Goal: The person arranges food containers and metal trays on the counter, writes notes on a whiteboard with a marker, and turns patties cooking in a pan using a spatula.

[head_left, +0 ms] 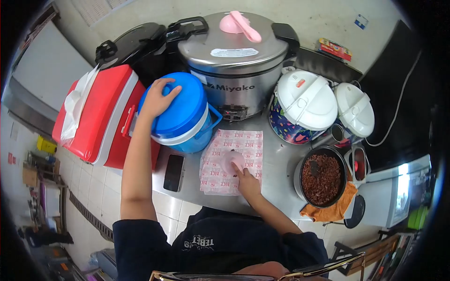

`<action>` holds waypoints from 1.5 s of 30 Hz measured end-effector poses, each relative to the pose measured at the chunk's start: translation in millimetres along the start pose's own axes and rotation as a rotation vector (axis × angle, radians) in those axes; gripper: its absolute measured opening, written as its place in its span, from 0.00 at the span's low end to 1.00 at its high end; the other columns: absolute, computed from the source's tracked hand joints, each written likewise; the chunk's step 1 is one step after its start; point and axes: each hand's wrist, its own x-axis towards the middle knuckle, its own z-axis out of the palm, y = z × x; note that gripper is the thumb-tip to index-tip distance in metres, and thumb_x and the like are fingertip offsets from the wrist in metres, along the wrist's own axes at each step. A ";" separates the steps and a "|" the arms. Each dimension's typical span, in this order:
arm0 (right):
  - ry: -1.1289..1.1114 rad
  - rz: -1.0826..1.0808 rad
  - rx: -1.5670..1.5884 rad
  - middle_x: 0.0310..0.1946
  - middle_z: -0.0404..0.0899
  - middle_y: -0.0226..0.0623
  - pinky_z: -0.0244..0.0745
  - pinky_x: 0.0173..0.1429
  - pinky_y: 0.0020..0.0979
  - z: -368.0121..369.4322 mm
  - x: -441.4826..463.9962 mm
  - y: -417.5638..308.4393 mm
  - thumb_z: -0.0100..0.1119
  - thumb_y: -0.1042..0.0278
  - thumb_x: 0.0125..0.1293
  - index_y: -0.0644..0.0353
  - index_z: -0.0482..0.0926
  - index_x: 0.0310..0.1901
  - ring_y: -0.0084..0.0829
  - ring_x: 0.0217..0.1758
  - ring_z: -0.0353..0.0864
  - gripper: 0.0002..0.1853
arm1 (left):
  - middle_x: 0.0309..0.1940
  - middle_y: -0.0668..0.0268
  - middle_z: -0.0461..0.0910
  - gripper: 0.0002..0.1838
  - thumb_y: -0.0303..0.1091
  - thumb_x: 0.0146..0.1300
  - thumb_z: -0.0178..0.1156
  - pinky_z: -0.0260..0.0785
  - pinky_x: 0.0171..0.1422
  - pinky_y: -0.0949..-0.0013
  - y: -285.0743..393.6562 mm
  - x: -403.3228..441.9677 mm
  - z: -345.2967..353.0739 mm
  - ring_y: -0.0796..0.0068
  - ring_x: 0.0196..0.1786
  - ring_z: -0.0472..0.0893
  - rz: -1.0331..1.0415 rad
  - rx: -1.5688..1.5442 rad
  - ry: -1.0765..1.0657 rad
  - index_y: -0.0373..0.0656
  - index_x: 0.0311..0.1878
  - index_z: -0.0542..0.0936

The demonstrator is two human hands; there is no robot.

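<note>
My left hand [158,99] rests on the blue lid [185,110] of a round drinks cooler, its fingers curled around the raised part on top. The lid sits on the cooler's lighter blue body [187,143]. In my right hand [248,181] is a pink rice scoop [229,161], turned bowl-down on a stack of pink printed wrapping paper [213,180]. A few dark bits lie at the scoop's rim; what is under it is hidden. To the right stands a dark pot of reddish-brown cooked rice [323,180].
A Miyako rice cooker [232,89] with another pink scoop [246,30] on its lid stands behind. White-lidded pots [304,96] are on the right, a red cool box [91,122] on the left. A phone [174,173] and an orange cloth [330,213] lie near the front edge.
</note>
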 end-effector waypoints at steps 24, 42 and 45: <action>0.674 1.331 0.367 0.49 0.68 0.44 0.72 0.48 0.44 181.4 -408.3 -200.0 0.56 0.70 0.56 0.49 0.64 0.61 0.46 0.48 0.74 0.29 | 0.60 0.52 0.66 0.23 0.37 0.59 0.48 0.60 0.63 0.59 25.5 -84.0 67.6 0.55 0.60 0.68 0.825 0.012 0.178 0.44 0.59 0.70; 0.151 1.611 0.903 0.33 0.80 0.48 0.74 0.41 0.39 398.9 -647.2 -198.4 0.61 0.57 0.52 0.59 0.80 0.40 0.43 0.37 0.80 0.17 | 0.52 0.59 0.70 0.23 0.38 0.48 0.66 0.64 0.58 0.59 -88.3 -363.5 41.2 0.56 0.56 0.69 0.119 -0.107 0.037 0.44 0.48 0.74; 0.193 1.628 0.918 0.33 0.80 0.49 0.74 0.41 0.38 379.6 -610.3 -171.2 0.61 0.59 0.52 0.59 0.80 0.41 0.42 0.37 0.80 0.16 | 0.60 0.61 0.61 0.38 0.43 0.41 0.69 0.60 0.61 0.56 -106.3 -321.5 72.3 0.56 0.60 0.66 0.002 0.079 -0.009 0.49 0.58 0.66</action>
